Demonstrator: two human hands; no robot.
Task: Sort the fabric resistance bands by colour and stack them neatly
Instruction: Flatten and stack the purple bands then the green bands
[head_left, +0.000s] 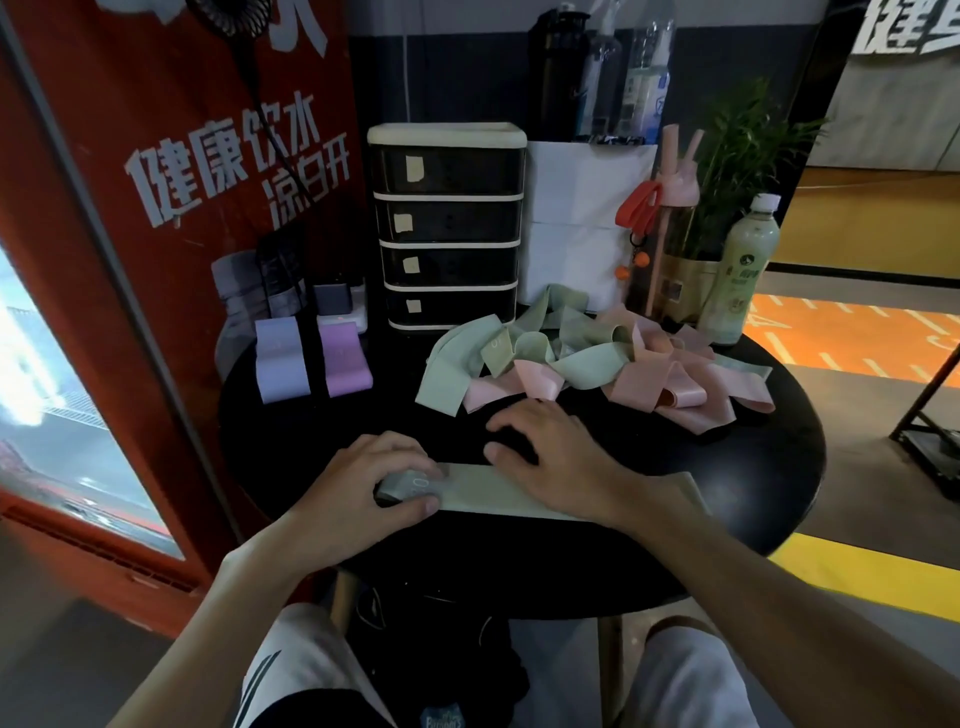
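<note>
A pale green band (488, 491) lies flat across the near part of the round black table (769, 467). My left hand (374, 483) pinches its left end between thumb and fingers. My right hand (556, 457) rests palm-down on the band's middle with fingers spread. Behind them sits a tangled heap of green bands (498, 353) and pink bands (654, 379). At the table's left lie a folded lavender stack (280, 364) and a folded purple stack (344, 358), side by side.
A small black drawer unit (449, 228) stands at the back centre with a white box (582, 223) beside it. A pink-lidded bottle, a plant (737, 156) and a pale drink bottle (740, 270) crowd the back right. A red panel (156, 208) rises on the left.
</note>
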